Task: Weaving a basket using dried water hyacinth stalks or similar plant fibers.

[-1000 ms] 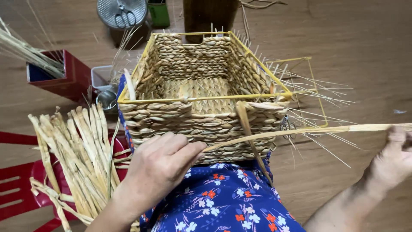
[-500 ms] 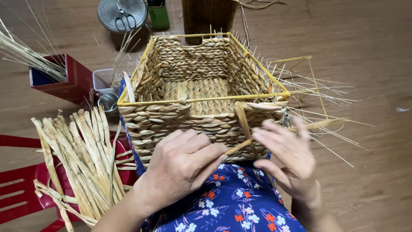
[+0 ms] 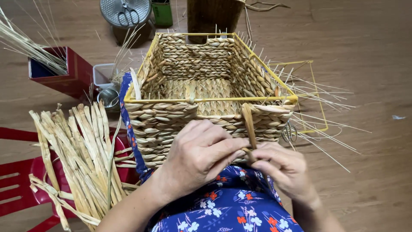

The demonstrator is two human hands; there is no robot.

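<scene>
A rectangular woven straw basket [image 3: 180, 73] with a yellow wire rim rests on my lap, over blue flowered cloth [image 3: 223, 206]. My left hand [image 3: 199, 157] presses flat against the basket's near wall. My right hand [image 3: 285, 169] meets it at the lower right of that wall and pinches a flat tan straw strand [image 3: 248, 122]. The strand runs up the wall to the rim. Thin stiff stalks [image 3: 317, 103] stick out from the basket's right side.
A bundle of dried straw strips [image 3: 81, 154] lies on a red plastic chair [image 3: 21, 189] at left. A dark red box [image 3: 64, 75] holds thin stalks. Behind stand a metal lid with scissors [image 3: 125, 13], a green can [image 3: 162, 12], small cups [image 3: 105, 86] and a wooden floor [image 3: 369, 43].
My right hand came in from far right, drawing the long strand along, and now sits beside my left hand at the basket's near wall. The strand went from stretched sideways to upright.
</scene>
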